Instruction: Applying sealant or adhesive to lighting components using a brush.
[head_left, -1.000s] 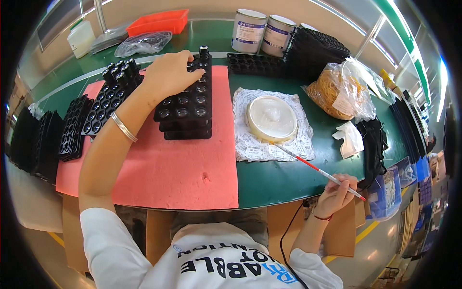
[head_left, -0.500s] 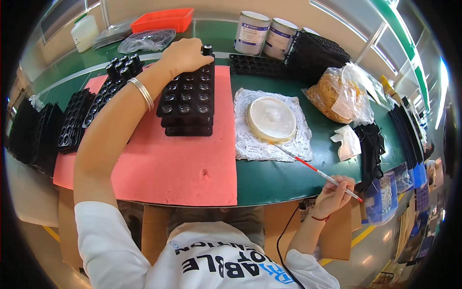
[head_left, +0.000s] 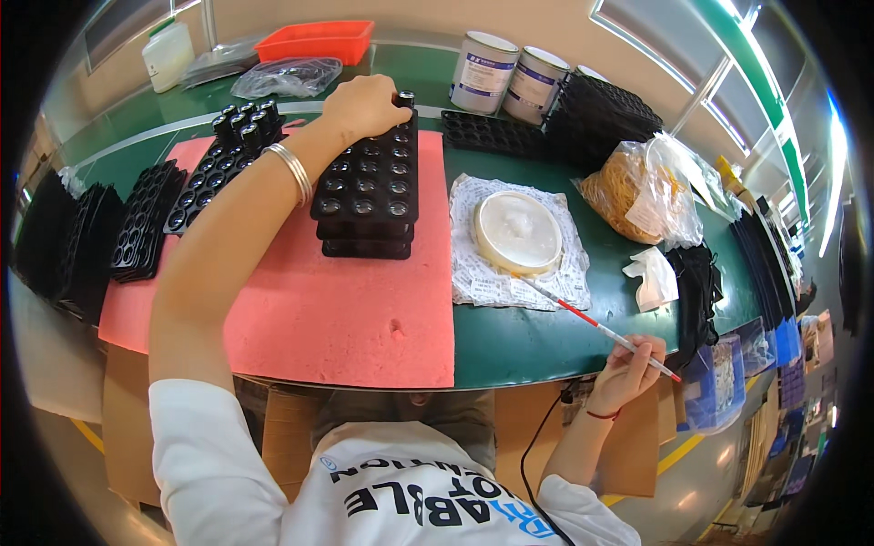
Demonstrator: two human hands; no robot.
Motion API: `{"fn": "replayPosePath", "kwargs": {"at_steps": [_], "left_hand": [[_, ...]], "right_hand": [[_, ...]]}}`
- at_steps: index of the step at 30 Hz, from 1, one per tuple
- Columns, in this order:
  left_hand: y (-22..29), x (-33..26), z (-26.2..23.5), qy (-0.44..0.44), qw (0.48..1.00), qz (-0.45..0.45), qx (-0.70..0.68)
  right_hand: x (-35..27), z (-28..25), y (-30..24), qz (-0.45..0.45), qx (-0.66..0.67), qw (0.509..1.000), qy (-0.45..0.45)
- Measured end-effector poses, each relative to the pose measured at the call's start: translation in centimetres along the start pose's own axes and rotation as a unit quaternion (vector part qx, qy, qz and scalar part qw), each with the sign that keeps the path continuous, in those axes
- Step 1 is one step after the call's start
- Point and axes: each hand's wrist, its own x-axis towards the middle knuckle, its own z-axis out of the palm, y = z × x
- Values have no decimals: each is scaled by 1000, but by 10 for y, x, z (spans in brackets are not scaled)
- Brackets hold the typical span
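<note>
Stack of black moulded plastic trays (head_left: 369, 187): I see it on the pink foam mat (head_left: 319, 300), long axis running away from me toward the far edge of the green tabletop (head_left: 546, 332).
Left hand (head_left: 364, 105): my fingers are curled over the stack's far end, touching the small black cylinders standing there; I cannot tell whether they grip one.
Right hand (head_left: 628, 369): closed around a thin red-and-white stick (head_left: 592, 323), which slants up and left, its tip at the round cream-coloured dish (head_left: 517, 232).
Dish: holds a pale paste and sits on a white printed sheet (head_left: 555, 282).
Cans: two grey metal tins (head_left: 505, 77) at the far edge.
Clear plastic bag (head_left: 642, 187): filled with tan rubber bands, right of the dish.
Other trays: a tray of black cylinders (head_left: 232, 136) lies left of the stack.
</note>
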Motion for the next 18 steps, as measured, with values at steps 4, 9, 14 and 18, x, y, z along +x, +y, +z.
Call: {"fn": "replayPosePath", "kwargs": {"at_steps": [4,9,14,18], "left_hand": [[1,6,5,-9,1000,-7,-13],[7,-8,-13,85,992,44,-78],[68,-95,-29,75,930,285,-219],[75,-168,-14,-62,906,336,-251]], "right_hand": [[0,-1,-1,5,-3,1000,1],[1,0,2,22,27,999,27],[1,-5,1,41,22,997,59],[2,-3,-3,47,18,997,49]]}}
